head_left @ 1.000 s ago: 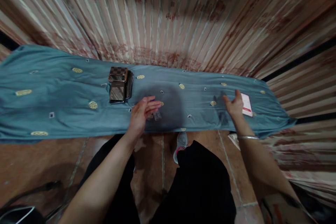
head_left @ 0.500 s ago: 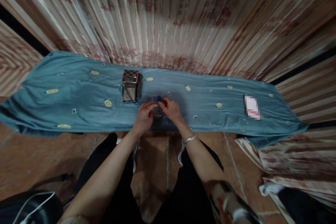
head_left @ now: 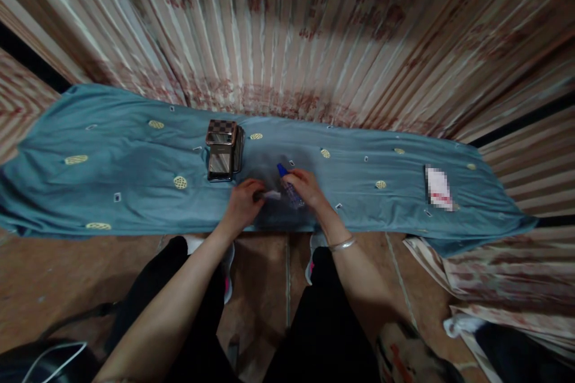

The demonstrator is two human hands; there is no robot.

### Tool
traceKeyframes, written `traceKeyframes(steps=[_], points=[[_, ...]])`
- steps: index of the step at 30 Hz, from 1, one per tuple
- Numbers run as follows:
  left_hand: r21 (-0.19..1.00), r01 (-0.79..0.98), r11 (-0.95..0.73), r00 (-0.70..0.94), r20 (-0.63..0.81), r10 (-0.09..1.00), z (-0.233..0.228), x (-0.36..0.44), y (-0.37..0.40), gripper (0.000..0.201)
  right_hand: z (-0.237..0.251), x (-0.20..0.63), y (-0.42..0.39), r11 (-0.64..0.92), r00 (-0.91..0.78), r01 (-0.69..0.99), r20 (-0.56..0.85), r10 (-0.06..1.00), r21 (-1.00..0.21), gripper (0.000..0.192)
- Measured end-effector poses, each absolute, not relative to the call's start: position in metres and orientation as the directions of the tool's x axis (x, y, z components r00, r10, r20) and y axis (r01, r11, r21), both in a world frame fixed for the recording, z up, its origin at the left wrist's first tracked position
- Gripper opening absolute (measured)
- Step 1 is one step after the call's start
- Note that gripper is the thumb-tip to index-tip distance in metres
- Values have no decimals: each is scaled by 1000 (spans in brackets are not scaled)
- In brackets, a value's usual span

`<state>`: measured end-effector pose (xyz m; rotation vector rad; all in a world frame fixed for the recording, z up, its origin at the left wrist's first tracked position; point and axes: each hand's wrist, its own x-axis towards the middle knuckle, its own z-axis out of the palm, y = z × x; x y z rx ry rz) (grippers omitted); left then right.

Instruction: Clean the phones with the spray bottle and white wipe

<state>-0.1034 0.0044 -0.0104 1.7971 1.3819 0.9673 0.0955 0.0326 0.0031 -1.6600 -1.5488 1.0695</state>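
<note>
My left hand [head_left: 243, 204] pinches a small pale object [head_left: 271, 195] over the teal cloth [head_left: 112, 161]. Just to its right, my right hand [head_left: 308, 189] is closed around a small clear bottle with a blue cap [head_left: 287, 182], the cap pointing away from me. The two hands are close together near the front edge of the cloth. A stack of shiny checkered boxes [head_left: 222, 151] stands just behind and left of my left hand.
A white and red card [head_left: 439, 187] lies on the cloth at the right. Striped patterned curtains [head_left: 287, 30] hang behind. My legs and shoes are over a brown tiled floor [head_left: 54, 275]. A dark bag with a white cable [head_left: 49, 359] sits at lower left.
My right hand came from beside the card at the right to meet the left hand. The two have since separated slightly, the right holding the blue-capped bottle, the left the pale object.
</note>
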Motion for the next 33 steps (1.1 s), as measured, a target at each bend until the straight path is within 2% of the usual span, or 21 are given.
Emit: traceKeyframes(steps=[3, 5, 6, 9, 16, 20, 25, 30, 33], points=[[983, 182, -8, 55, -3, 998, -4, -94, 3, 16, 10, 101, 24, -171, -29, 221, -181, 983, -960, 38], [992, 2, 123, 45, -123, 991, -2, -87, 1, 23, 15, 98, 16, -224, -30, -50, -222, 974, -973, 48], [985, -75, 158, 50, -155, 987, -1, -83, 0, 27, 17, 95, 13, -230, -30, -92, -228, 973, -969, 54], [957, -189, 220, 91, -207, 974, 0, -75, -2, 35, 18, 85, 6, -193, -24, -122, -192, 981, -973, 55], [910, -320, 262, 80, -250, 965, 6, -69, -5, 39, 6, 86, 10, -101, 69, 40, -98, 993, -994, 35], [902, -346, 257, 70, -249, 966, 10, -71, -6, 36, 12, 90, 8, -105, 44, 16, -105, 994, -994, 32], [904, -321, 281, 106, -260, 960, 14, -72, -8, 33, 22, 90, 5, -111, 81, -19, -112, 990, -994, 38], [845, -452, 285, 64, -287, 956, 18, -77, -9, 34, 26, 92, 4, -150, 86, -183, -168, 982, -972, 49], [803, -543, 245, -30, -310, 950, 18, -82, -5, 42, 28, 95, 2, -184, 23, -305, -201, 979, -934, 45]])
